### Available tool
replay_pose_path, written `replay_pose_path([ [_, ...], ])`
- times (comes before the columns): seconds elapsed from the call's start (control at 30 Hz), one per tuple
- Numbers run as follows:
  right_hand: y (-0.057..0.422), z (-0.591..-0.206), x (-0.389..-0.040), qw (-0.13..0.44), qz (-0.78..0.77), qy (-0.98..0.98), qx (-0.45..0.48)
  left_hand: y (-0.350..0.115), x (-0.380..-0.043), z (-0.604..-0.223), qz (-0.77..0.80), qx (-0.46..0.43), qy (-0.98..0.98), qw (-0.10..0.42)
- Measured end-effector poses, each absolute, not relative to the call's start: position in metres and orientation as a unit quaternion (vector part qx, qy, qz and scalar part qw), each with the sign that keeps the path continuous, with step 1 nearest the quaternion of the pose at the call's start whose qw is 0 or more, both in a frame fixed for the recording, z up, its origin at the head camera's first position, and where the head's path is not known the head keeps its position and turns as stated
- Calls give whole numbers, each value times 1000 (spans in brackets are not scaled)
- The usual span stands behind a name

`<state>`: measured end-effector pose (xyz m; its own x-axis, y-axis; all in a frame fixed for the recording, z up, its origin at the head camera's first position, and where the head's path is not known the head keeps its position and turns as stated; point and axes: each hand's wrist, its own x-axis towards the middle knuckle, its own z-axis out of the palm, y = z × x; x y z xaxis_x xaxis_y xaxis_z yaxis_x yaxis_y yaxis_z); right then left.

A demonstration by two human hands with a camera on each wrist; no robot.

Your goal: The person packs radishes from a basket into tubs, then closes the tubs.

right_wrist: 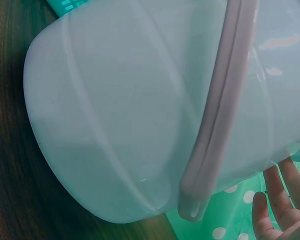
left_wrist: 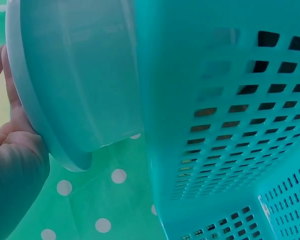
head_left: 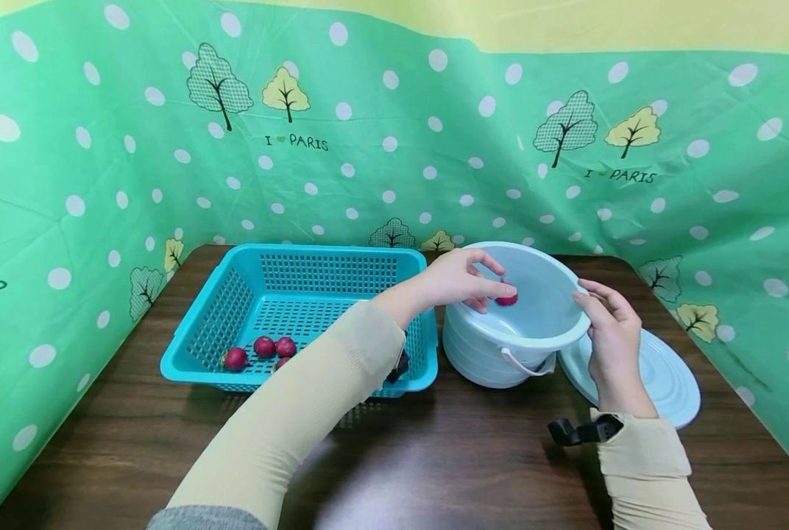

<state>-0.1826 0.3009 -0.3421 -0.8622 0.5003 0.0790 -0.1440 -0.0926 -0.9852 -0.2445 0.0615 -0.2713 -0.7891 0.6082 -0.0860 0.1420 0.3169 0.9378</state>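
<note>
The red radish (head_left: 506, 299), as I judge it from its colour and round form, is seen in the head view within the mouth of the pale blue bucket (head_left: 482, 361). I cannot tell how deep it is, or whether it touches the inner floor. The relation that matters most to me is this one: the radish lies at the tip end of the left grip (head_left: 457, 280), partly covered by the thumb, just below the stretched index finger. The left grip is clearly nearer; it reaches over the left side of the rim. Because the radish is almost round, I find no clear long axis, only a thin stalk that points upward. Between thumb and index finger there is a gap, but I cannot tell whether the left grip holds the radish or only hangs above it. My left wrist view does not show the radish.

The right grip (head_left: 611, 327) is narrow on the opposite side of the bucket, with thumb and fingers holding the rim. The carry handle (right_wrist: 217, 115) hangs on the near wall. A round lid (head_left: 673, 379) lies on the bench (head_left: 434, 464) to the right; other radishes (head_left: 235, 359) rest in the turquoise basket (head_left: 341, 251) to the left.
</note>
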Motion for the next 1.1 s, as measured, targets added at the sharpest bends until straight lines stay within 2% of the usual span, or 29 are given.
replay_pose_path([
  [0.83, 301, -342, -184, 221, 727, -634, -142, 60, -244, -272, 570, 243, 752, 224],
  [1.1, 301, -342, -183, 222, 731, -629, -143, 54, -239, -266, 581, 252, 745, 210],
])
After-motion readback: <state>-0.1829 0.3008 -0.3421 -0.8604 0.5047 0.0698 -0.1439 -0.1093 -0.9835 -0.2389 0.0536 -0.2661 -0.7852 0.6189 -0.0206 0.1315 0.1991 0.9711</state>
